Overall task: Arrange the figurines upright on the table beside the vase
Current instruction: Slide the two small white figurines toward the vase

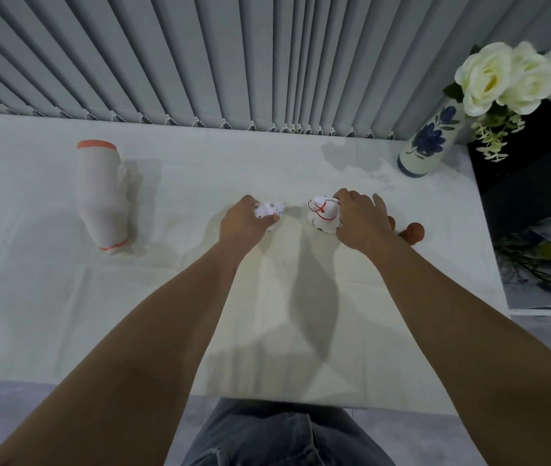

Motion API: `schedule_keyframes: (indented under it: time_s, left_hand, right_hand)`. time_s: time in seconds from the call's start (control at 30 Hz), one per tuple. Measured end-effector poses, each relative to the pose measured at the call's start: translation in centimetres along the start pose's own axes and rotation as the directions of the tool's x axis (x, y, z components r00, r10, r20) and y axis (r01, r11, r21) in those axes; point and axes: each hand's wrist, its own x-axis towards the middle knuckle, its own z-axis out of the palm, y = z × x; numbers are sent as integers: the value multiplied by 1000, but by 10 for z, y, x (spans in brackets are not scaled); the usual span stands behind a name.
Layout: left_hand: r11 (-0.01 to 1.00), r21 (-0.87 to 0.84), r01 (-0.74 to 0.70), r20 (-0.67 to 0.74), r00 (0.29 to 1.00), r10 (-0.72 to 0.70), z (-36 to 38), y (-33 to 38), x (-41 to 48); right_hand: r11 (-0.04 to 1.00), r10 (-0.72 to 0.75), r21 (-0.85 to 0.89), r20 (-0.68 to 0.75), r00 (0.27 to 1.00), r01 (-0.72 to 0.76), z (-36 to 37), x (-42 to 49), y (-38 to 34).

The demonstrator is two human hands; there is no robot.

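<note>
Two small white figurines sit at the middle of the white table [66,297]. My left hand [242,222] grips the smaller white figurine [272,211] with fingers closed around it. My right hand [361,220] holds the larger white figurine with red lines [323,215] from its right side. A brown-orange figurine [413,232] lies just right of my right hand, partly hidden by it. The blue-flowered white vase [430,139] with white roses [502,77] stands at the far right corner.
A white pouch with orange trim [101,196] stands on the table at the left. Grey vertical blinds [234,55] run along the far edge. The table's right edge drops to a dark floor with a plant [543,260].
</note>
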Motion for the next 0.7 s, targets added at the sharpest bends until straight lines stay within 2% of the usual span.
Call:
schedule_keyframes:
  time_s: [0.1,0.27,0.43,0.7]
  left_hand:
    - [992,105,-70,7,998,70,8,6,5]
    - [945,245,-215,103,975,196,16,8,8]
    - [895,272,-354,155,934,322,14,9,6]
    - [865,337,-372,125,928,350,4,2,2]
  right_hand:
    - [999,-31,24,-3,1000,31,-1,-2,3]
    - [997,-61,40,-19,998,62,-3,-4,3]
    - [995,-94,20,-38,995,95,-3,-7,5]
    - [995,-87,49,-26,996,88,-4,-7,10]
